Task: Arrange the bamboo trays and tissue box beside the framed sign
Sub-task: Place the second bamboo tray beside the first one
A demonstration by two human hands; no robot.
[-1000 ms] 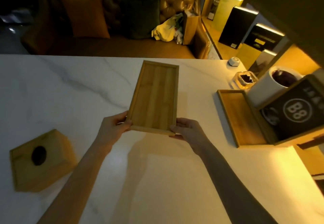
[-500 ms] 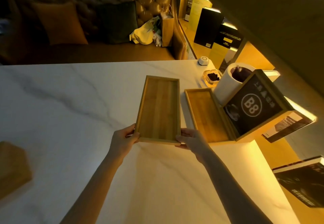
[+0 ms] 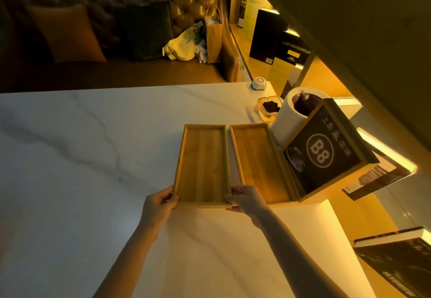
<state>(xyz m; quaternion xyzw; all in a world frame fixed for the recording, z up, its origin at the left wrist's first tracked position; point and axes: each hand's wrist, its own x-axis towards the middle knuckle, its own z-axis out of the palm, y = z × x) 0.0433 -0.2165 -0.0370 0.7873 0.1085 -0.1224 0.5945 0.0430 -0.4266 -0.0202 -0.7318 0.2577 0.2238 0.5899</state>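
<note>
Two long bamboo trays lie side by side on the white marble table point(image 3: 93, 157). The left tray point(image 3: 203, 164) is gripped at its near end by both hands: my left hand point(image 3: 161, 206) on its near left corner, my right hand point(image 3: 245, 198) on its near right corner. The right tray point(image 3: 258, 160) lies close beside it, a narrow gap between them. This right tray touches the dark framed sign marked B8 point(image 3: 324, 153), which leans at the table's right side. The bamboo tissue box is out of view.
A white cylindrical container point(image 3: 291, 120) stands behind the sign, with a glass ashtray point(image 3: 268, 108) and a small white hexagonal device point(image 3: 258, 83) farther back. Books point(image 3: 401, 262) lie on the lit shelf to the right. A leather sofa with cushions point(image 3: 93, 36) sits beyond the table.
Both hands have carried the left tray rightward until it lies close alongside the right tray. The view has swung right, and the tissue box has left the frame.
</note>
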